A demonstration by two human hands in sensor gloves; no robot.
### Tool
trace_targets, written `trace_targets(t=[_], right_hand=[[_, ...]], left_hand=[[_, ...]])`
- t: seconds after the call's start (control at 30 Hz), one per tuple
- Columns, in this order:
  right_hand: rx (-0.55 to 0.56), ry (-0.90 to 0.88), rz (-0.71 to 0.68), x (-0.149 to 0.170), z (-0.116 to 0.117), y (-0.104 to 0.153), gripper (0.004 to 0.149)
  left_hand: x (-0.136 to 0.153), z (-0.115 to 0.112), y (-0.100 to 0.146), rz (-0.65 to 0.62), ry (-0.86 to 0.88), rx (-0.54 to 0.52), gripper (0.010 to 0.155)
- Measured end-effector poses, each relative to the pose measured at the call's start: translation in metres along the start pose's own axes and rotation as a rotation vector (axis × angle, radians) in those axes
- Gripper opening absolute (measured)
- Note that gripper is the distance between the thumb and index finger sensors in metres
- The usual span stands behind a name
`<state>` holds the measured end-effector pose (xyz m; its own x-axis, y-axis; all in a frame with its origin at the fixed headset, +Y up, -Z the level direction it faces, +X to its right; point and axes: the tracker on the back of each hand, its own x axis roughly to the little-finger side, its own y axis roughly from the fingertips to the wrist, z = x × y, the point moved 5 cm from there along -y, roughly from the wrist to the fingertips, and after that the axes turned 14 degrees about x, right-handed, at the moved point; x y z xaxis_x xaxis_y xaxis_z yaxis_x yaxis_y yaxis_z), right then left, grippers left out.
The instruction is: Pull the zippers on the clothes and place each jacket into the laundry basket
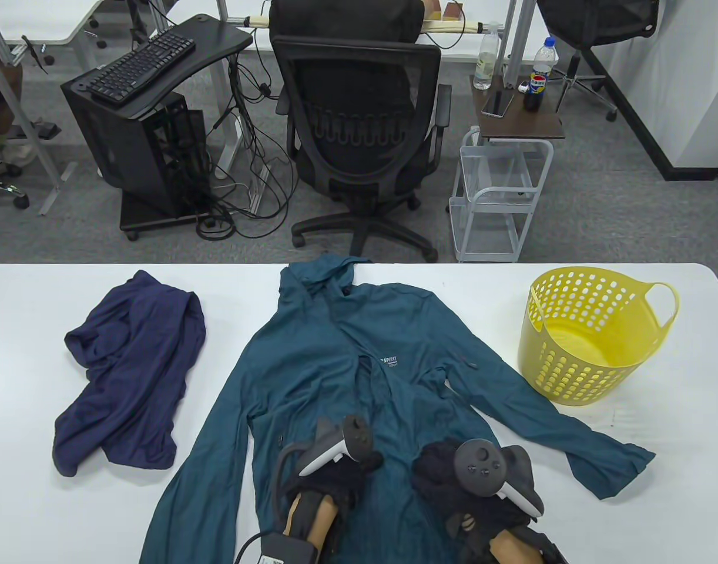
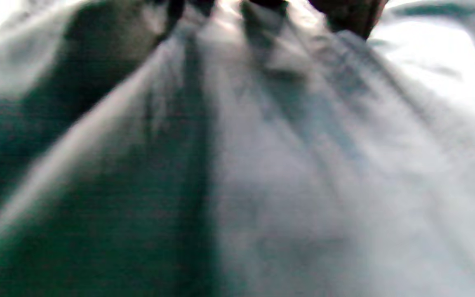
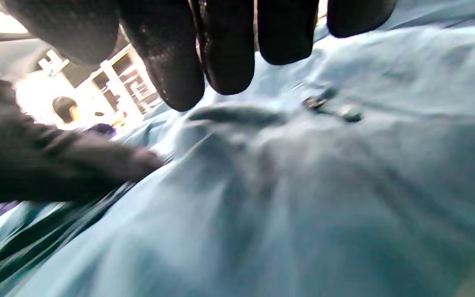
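Bare table (image 1: 629,499) before yellow basket (image 1: 594,335), seemingly.

Legible text, table view: the teal jacket (image 1: 359,376) carries a small white chest print, top line "SPIRIT"; the smaller line beneath it is too small to read. Behind the jacket, on the brown side table (image 1: 520,120), a dark cola bottle (image 1: 538,79) has a blue label with a round red, white and blue Pepsi logo; its lettering is illegible. Both wrist views: blurred, no text readable.
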<state>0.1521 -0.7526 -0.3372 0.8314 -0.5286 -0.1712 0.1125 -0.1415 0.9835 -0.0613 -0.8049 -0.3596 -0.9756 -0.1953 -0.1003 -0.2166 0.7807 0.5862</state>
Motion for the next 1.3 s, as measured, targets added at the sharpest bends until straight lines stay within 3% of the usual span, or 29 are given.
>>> trace_targets(t=[0.2, 0.3, 0.37, 0.43, 0.5, 0.63, 0.7, 0.77, 0.97, 1.23, 1.3], right_hand=[[0.111, -0.014, 0.121, 0.033, -0.024, -0.005, 0.054], [0.18, -0.006, 0.175, 0.046, -0.039, -0.004, 0.054], [0.24, 0.02, 0.22, 0.057, -0.052, -0.002, 0.055], [0.286, 0.037, 0.29, 0.073, -0.063, 0.0, 0.057], [0.318, 0.066, 0.363, 0.088, -0.071, 0.003, 0.06], [0.312, 0.15, 0.531, 0.126, -0.077, 0.009, 0.064], [0.283, 0.142, 0.58, 0.139, -0.073, 0.01, 0.065], [0.229, 0.121, 0.608, 0.147, -0.065, 0.009, 0.065], [0.051, 0.152, 0.646, 0.155, -0.045, 0.008, 0.071], [0.051, 0.223, 0.597, 0.134, -0.046, 0.007, 0.064], [0.035, 0.224, 0.574, 0.125, -0.044, 0.007, 0.064]], left_hand=[[-0.018, -0.009, 0.018, -0.007, -0.065, 0.051, 0.05], [-0.011, 0.004, 0.027, -0.072, -0.039, -0.045, 0.053], [0.014, 0.018, 0.034, -0.038, 0.059, -0.17, 0.054], [0.053, 0.034, 0.049, 0.084, 0.158, -0.363, 0.058], [0.082, 0.039, 0.059, 0.191, 0.212, -0.439, 0.062], [0.152, 0.022, 0.064, 0.324, 0.499, -0.387, 0.065], [0.173, 0.009, 0.057, 0.325, 0.666, -0.316, 0.067], [0.183, 0.004, 0.049, 0.313, 0.719, -0.291, 0.068], [0.177, 0.008, 0.049, 0.393, 0.611, -0.28, 0.066], [0.142, 0.015, 0.057, 0.305, 0.557, -0.264, 0.066], [0.126, 0.016, 0.055, 0.235, 0.534, -0.245, 0.066]])
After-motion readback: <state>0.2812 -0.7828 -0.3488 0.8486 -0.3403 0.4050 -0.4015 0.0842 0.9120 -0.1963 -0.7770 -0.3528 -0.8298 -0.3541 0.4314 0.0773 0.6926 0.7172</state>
